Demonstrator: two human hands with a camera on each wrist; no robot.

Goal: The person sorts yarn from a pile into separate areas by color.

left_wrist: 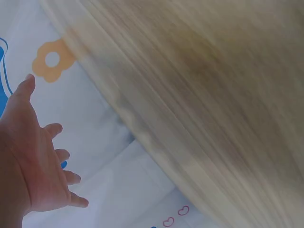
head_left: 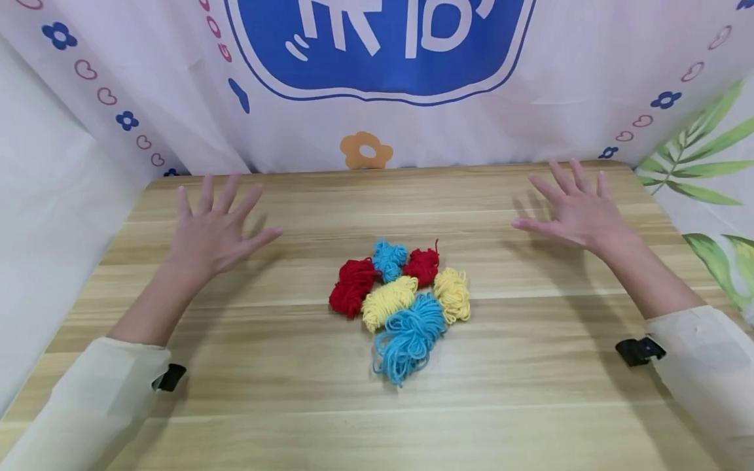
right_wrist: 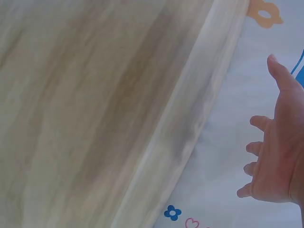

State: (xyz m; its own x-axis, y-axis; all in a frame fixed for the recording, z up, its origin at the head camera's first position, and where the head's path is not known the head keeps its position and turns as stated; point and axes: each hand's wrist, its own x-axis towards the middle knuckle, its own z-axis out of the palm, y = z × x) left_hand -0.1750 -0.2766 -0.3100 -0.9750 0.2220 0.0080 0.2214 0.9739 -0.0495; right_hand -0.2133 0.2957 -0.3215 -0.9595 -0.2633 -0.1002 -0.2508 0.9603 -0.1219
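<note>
Several small bundles of yarn lie clustered at the middle of the table. At the cluster's left is a red bundle (head_left: pixel 352 288), with a small blue bundle (head_left: pixel 389 260) and a smaller red bundle (head_left: pixel 422 267) behind. One yellow bundle (head_left: pixel 390 302) lies in the centre, another yellow bundle (head_left: pixel 452 296) on the right. Nearest the front is a larger, looser blue bundle (head_left: pixel 410 338). My left hand (head_left: pixel 213 229) is spread over the table's left side, fingers apart, holding nothing. Likewise spread and holding nothing, my right hand (head_left: pixel 574 212) hovers toward the back right, well apart from the yarn.
The wooden table (head_left: pixel 283 379) ends at a back edge against a white printed curtain (head_left: pixel 294 137) with a blue panel and an orange flower. Green leaf prints (head_left: pixel 701 163) show on the cloth at the right. Black wrist mounts (head_left: pixel 641 351) sit at the sleeves.
</note>
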